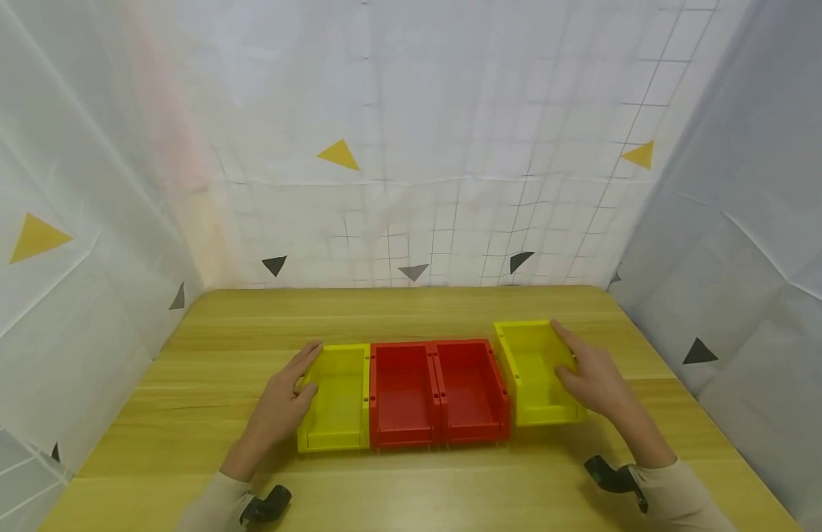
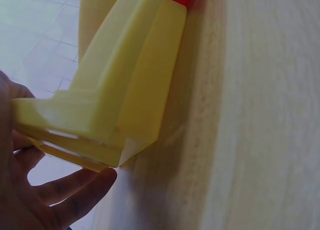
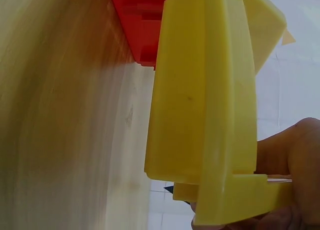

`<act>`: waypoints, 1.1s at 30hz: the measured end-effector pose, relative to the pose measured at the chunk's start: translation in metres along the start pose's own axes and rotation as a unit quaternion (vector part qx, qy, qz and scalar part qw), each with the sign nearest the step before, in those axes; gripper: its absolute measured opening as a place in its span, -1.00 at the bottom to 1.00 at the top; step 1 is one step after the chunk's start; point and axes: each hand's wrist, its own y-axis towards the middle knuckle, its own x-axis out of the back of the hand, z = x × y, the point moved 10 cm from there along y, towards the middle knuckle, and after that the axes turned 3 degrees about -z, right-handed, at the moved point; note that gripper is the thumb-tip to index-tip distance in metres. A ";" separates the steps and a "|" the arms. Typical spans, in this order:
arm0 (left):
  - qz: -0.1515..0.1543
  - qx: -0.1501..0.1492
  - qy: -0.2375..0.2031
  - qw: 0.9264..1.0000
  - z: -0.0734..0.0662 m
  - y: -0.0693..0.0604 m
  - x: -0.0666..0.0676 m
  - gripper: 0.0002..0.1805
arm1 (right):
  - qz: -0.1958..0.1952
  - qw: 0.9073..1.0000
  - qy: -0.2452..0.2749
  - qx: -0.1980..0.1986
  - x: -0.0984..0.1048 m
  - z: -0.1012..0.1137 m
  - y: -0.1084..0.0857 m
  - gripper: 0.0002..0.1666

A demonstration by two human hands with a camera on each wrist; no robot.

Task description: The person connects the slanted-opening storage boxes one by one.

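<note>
In the head view, a row of open-front plastic storage bins lies across the table. My left hand (image 1: 284, 395) grips the outer side wall of the left yellow storage bin (image 1: 337, 399), thumb on the inner side; its fingers (image 2: 82, 192) show against the bin's outside in the left wrist view. My right hand (image 1: 593, 377) holds the right yellow storage bin (image 1: 533, 369) by its outer wall. That bin sits farther back, slightly turned, and appears raised off the table. Between them, a red storage bin (image 1: 402, 395) and a second red storage bin (image 1: 470, 391) stand side by side.
The wooden table (image 1: 411, 488) extends in front of and behind the bins. White sheeting (image 1: 411, 111) with printed triangles hangs behind and at both sides. Each wrist carries a black mount, the left mount (image 1: 267, 506) and the right mount (image 1: 610, 475).
</note>
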 end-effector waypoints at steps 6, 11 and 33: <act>0.000 0.000 0.001 1.000 -0.002 0.000 0.000 -0.30 | 0.002 1.000 -0.002 -0.004 -0.003 -0.002 -0.001 -0.12; -0.001 0.000 -0.001 1.000 -0.001 0.000 0.000 -0.30 | -0.001 1.000 -0.007 -0.004 -0.005 -0.002 -0.002 -0.12; -0.001 0.004 0.007 1.000 -0.003 0.000 0.001 -0.31 | -0.042 0.997 -0.066 0.016 -0.012 0.007 -0.004 -0.09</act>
